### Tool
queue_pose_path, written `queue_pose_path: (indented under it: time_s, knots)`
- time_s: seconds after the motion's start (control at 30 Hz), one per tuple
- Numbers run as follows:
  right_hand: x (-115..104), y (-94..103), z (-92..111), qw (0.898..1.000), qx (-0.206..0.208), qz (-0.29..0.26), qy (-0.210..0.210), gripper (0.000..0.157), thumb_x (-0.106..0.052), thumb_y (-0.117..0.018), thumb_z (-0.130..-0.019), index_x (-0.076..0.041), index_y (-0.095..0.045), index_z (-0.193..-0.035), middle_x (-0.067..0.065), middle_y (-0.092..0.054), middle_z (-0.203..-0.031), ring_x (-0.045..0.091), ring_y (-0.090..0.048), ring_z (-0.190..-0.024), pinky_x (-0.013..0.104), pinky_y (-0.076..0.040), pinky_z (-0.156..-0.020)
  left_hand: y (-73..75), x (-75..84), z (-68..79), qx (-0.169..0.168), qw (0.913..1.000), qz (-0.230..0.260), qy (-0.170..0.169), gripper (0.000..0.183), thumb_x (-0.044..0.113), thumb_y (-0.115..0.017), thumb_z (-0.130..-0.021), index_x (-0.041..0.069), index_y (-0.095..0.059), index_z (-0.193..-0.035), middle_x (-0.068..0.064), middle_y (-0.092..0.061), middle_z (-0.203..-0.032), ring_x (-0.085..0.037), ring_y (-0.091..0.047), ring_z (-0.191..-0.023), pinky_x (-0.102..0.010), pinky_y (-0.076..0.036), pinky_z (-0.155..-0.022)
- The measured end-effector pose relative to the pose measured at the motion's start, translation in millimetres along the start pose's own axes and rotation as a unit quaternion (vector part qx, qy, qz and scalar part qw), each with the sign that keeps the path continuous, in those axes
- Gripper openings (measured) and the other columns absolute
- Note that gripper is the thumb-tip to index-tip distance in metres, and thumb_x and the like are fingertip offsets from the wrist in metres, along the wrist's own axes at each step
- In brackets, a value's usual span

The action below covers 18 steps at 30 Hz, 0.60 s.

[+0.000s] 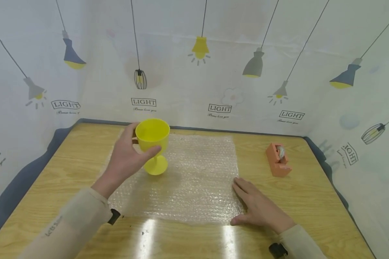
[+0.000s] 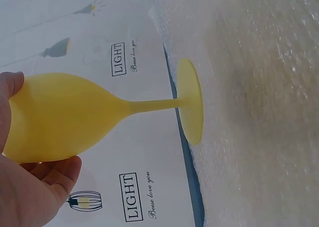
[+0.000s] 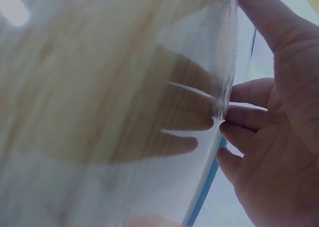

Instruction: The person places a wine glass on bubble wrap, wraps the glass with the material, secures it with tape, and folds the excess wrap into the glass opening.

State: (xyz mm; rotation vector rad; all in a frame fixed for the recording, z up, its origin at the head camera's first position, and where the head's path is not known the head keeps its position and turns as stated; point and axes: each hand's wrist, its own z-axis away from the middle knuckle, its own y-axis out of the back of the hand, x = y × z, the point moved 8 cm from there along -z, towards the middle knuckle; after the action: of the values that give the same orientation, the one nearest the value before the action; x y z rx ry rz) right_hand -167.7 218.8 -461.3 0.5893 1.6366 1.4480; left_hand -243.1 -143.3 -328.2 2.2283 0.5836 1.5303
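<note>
A yellow plastic goblet [image 1: 153, 135] is held upright by its bowl in my left hand [image 1: 124, 154], thumb on the near side. The left wrist view shows the goblet [image 2: 70, 114] with its stem and round foot free of the fingers, the foot apparently raised above the bubble wrap [image 2: 264, 177]. That clear sheet of bubble wrap [image 1: 201, 180] lies flat on the table. At its right edge rests my right hand [image 1: 259, 207], fingers extended and thumb spread apart. In the right wrist view the fingertips of this hand [image 3: 279, 137] touch the wrap's edge.
An orange tape dispenser [image 1: 277, 162] with a roll of tape stands on the right of the wooden table [image 1: 311, 201]. Behind the table hangs a white curtain [image 1: 178, 86] printed with lamps and "LIGHT" labels, also closing in both sides.
</note>
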Motion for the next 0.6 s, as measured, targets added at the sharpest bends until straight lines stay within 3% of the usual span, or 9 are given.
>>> queue_pose_path:
  time_s: [0.37, 0.6]
  knots:
    - [-1, -1.1, -1, 1.000, 0.000, 0.001, 0.002, 0.120, -0.072, -0.075, -0.075, 0.008, -0.036, -0.155, 0.026, -0.028, -0.165, 0.045, -0.030, -0.151, 0.058, -0.031, -0.120, -20.1, 11.6, 7.0, -0.027, 0.9995, 0.013, 0.001, 0.077, 0.029, -0.088, -0.084, 0.010, -0.045, -0.146, -0.003, -0.059, -0.134, -0.023, -0.057, -0.116, -0.045, -0.049, -0.097]
    - [-3, 1.8, 0, 1.000, 0.014, -0.008, 0.013, 0.118, -0.069, -0.078, -0.075, 0.010, -0.039, -0.153, 0.028, -0.033, -0.162, 0.045, -0.033, -0.149, 0.058, -0.035, -0.118, -33.1, 18.4, 9.9, -0.035, 0.9989, 0.025, -0.020, 0.077, 0.025, -0.088, -0.083, 0.009, -0.047, -0.145, -0.002, -0.059, -0.133, -0.021, -0.057, -0.116, -0.044, -0.049, -0.095]
